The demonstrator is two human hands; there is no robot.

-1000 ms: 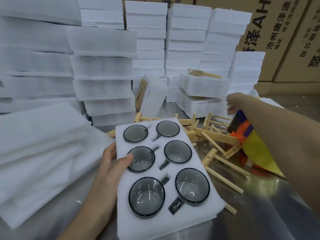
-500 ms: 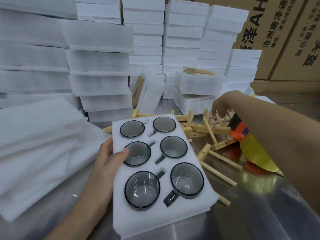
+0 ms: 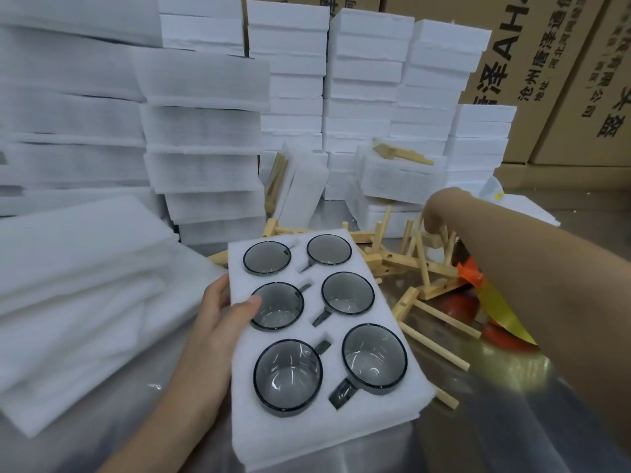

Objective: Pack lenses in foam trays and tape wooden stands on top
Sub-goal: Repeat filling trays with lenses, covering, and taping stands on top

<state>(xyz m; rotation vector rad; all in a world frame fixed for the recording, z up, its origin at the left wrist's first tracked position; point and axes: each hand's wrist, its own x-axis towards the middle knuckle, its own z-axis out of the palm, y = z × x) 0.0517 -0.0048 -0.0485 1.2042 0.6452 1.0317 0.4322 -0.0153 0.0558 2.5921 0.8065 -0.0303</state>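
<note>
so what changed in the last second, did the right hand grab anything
The right hand came down among the loose stands and now grips a wooden stand. The left hand still holds the foam tray, with its six lenses seated as before.

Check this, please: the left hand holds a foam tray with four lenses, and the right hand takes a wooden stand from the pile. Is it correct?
Not quite. The head view shows six lenses in the foam tray, not four. The rest stands: the left hand holds the tray and the right hand grips a wooden stand in the pile.
</note>
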